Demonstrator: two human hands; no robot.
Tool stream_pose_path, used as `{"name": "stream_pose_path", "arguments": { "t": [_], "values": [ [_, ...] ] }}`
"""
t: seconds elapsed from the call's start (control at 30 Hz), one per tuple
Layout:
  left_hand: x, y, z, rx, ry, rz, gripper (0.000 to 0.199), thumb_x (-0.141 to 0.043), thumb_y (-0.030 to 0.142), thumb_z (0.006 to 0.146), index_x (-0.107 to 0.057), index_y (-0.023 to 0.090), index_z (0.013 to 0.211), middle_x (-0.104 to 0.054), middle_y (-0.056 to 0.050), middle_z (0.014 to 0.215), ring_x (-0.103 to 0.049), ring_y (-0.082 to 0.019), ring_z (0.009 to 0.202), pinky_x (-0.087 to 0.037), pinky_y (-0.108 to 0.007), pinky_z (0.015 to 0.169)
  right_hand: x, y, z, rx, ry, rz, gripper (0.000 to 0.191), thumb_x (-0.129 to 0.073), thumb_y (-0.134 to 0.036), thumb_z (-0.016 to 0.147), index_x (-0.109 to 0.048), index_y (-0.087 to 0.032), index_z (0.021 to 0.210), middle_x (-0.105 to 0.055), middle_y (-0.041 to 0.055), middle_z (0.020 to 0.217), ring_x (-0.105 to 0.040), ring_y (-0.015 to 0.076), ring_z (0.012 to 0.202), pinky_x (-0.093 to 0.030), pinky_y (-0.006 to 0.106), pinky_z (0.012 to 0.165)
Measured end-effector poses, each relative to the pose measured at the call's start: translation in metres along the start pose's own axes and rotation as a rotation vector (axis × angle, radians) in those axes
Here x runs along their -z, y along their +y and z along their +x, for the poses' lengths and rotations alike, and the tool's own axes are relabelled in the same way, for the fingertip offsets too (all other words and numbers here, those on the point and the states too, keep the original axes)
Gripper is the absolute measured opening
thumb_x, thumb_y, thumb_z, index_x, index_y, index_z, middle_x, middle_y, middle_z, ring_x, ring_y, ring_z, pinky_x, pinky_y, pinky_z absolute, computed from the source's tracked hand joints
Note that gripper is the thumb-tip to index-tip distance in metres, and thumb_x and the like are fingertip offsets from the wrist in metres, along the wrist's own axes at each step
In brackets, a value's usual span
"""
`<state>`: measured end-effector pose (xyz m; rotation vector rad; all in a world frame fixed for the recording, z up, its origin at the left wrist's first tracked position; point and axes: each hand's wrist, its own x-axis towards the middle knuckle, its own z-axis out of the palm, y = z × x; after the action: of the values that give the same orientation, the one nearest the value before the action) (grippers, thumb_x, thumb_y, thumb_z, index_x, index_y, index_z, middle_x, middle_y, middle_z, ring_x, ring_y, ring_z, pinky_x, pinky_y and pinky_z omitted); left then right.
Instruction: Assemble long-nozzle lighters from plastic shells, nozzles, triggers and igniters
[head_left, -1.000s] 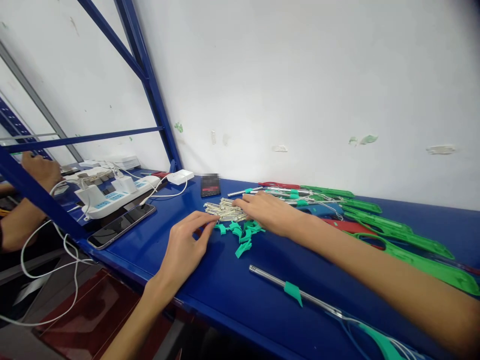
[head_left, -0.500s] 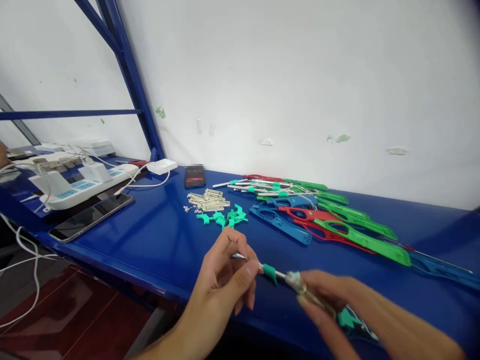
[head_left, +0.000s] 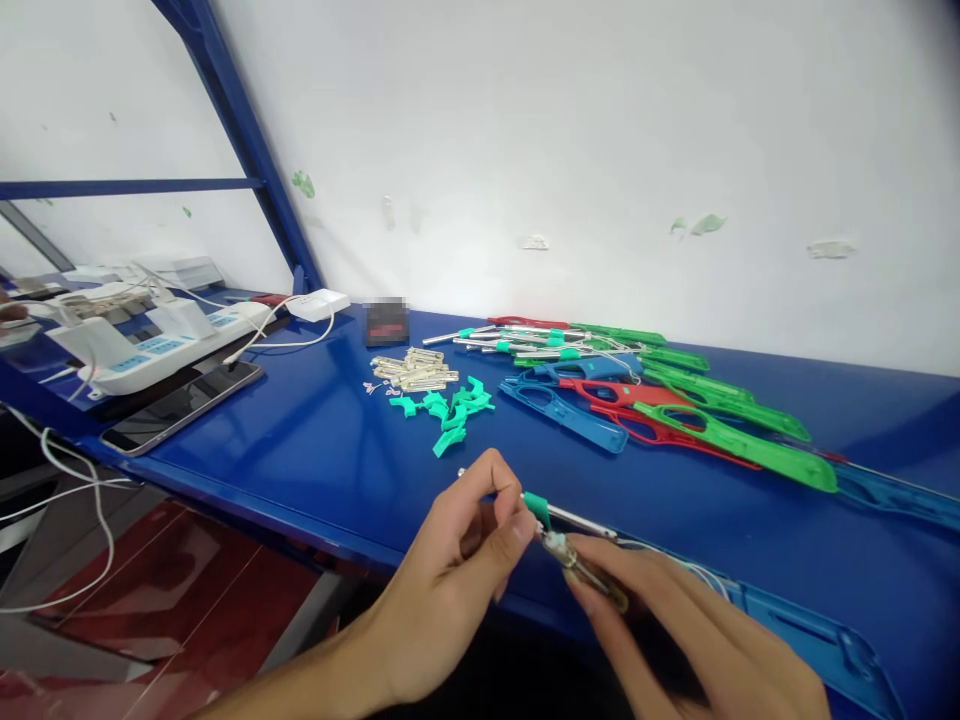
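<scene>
My right hand [head_left: 675, 620] grips a small yellowish, see-through lighter fuel tank [head_left: 592, 580] with a whitish fitting at its upper end. The fingers of my left hand [head_left: 465, 560] are pinched together right at that fitting; whatever they hold is hidden. Behind the fingertips lies a thin metal tube [head_left: 585, 522] carrying a green plastic piece [head_left: 535, 508], partly covered by my left hand. White wires [head_left: 686, 562] run from the tube's right end toward a blue lighter casing half [head_left: 817, 640], beyond my right hand.
Green trigger-like pieces [head_left: 457, 405] and a pile of similar tanks [head_left: 420, 372] lie ahead. Red, blue and green casing halves [head_left: 735, 440] spread to the right, metal tubes [head_left: 540, 340] behind. A phone [head_left: 184, 405] and power strip [head_left: 180, 355] occupy the left.
The view has shifted slightly. My right hand has brought the tank leftward, up to my left fingertips. More of the blue casing half now shows at lower right.
</scene>
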<state>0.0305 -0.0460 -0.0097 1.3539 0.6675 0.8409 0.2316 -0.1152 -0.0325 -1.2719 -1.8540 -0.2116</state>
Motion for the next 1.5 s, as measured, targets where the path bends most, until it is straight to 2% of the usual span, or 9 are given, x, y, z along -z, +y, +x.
{"name": "stream_pose_path", "arguments": {
  "t": [0.3, 0.57, 0.77, 0.97, 1.17, 1.5],
  "values": [
    [0.001, 0.005, 0.001, -0.046, -0.047, 0.041, 0.036, -0.060, 0.042, 0.111, -0.040, 0.023, 0.087, -0.041, 0.004, 0.083, -0.033, -0.014, 0.071, -0.029, -0.032, 0.064, 0.002, 0.001, 0.005, 0.050, 0.012, -0.021, 0.018, -0.057, -0.024, 0.107, -0.074, -0.024, 0.114, -0.085, 0.0009, 0.095, -0.083, 0.0150, 0.079, -0.064, 0.019, 0.074],
    [0.001, 0.009, 0.004, -0.039, -0.071, 0.090, 0.039, -0.060, 0.043, 0.110, -0.040, 0.023, 0.083, -0.040, 0.003, 0.083, -0.032, -0.016, 0.075, -0.027, -0.034, 0.067, 0.000, 0.010, -0.008, 0.104, -0.056, -0.124, 0.024, -0.064, -0.025, 0.105, -0.075, -0.025, 0.127, -0.083, 0.0020, 0.103, -0.082, 0.0156, 0.087, -0.063, 0.022, 0.079],
    [0.003, 0.009, 0.005, -0.074, -0.096, 0.121, 0.042, -0.057, 0.042, 0.110, -0.036, 0.023, 0.080, -0.042, 0.002, 0.082, -0.034, -0.016, 0.074, -0.027, -0.036, 0.067, 0.002, 0.012, -0.011, 0.122, -0.058, -0.144, 0.026, -0.063, -0.021, 0.105, -0.075, -0.028, 0.127, -0.082, 0.0016, 0.102, -0.080, 0.0162, 0.086, -0.060, 0.027, 0.079],
    [0.001, 0.012, 0.006, -0.116, -0.114, 0.180, 0.040, -0.050, 0.027, 0.111, -0.029, 0.023, 0.077, -0.036, 0.003, 0.078, -0.029, -0.016, 0.072, -0.027, -0.034, 0.066, 0.001, 0.013, -0.013, 0.124, -0.090, -0.159, 0.032, -0.057, -0.015, 0.105, -0.076, -0.030, 0.126, -0.081, 0.0006, 0.103, -0.079, 0.0157, 0.088, -0.058, 0.028, 0.080],
    [0.002, 0.013, 0.006, -0.167, -0.161, 0.228, 0.036, -0.044, 0.005, 0.101, -0.026, 0.024, 0.077, -0.038, 0.004, 0.079, -0.032, -0.015, 0.072, -0.028, -0.034, 0.066, -0.001, 0.012, -0.015, 0.118, -0.091, -0.151, 0.040, -0.058, -0.007, 0.103, -0.072, -0.030, 0.133, -0.079, 0.0013, 0.106, -0.076, 0.0162, 0.092, -0.054, 0.031, 0.086],
    [0.002, 0.014, 0.008, -0.206, -0.176, 0.236, 0.040, -0.044, -0.008, 0.088, -0.024, 0.024, 0.076, -0.034, 0.005, 0.077, -0.028, -0.014, 0.071, -0.026, -0.033, 0.063, -0.001, 0.012, -0.014, 0.119, -0.107, -0.140, 0.038, -0.058, -0.004, 0.102, -0.072, -0.027, 0.129, -0.075, 0.0030, 0.107, -0.073, 0.0157, 0.094, -0.052, 0.031, 0.088]
  ]
}}
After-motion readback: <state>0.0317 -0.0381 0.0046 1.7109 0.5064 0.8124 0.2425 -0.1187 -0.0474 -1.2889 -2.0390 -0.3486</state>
